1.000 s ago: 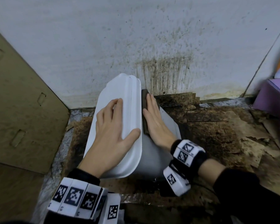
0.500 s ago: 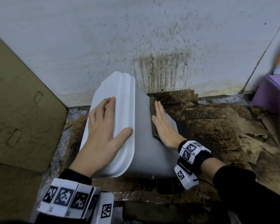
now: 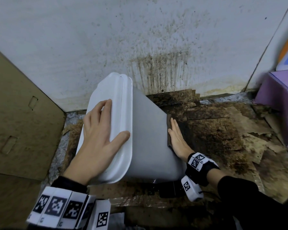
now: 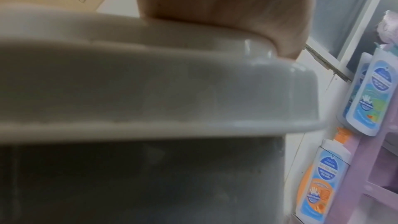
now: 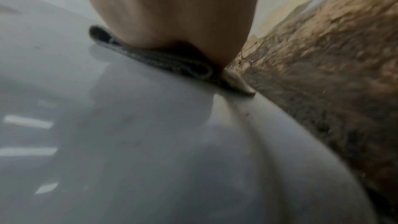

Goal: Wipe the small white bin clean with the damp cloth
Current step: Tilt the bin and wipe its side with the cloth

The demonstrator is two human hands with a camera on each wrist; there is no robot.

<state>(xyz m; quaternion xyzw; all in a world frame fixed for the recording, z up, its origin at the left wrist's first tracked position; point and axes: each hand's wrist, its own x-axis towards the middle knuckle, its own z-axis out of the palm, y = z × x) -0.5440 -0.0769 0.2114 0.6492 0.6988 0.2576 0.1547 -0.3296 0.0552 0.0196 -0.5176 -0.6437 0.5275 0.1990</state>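
Both your hands lie flat: your left hand (image 3: 96, 140) steadies the lid of the small white plastic bin (image 3: 148, 143), tipped on the stained floor, while your right hand (image 3: 177, 138) presses the folded dark damp cloth (image 5: 163, 57) against its side. You're mid-wipe; next, sweep toward the base.

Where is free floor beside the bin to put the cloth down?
Free: the stained floor between the bin, the wall and the purple box. Crowded: the left, a narrow strip between bin and cardboard.
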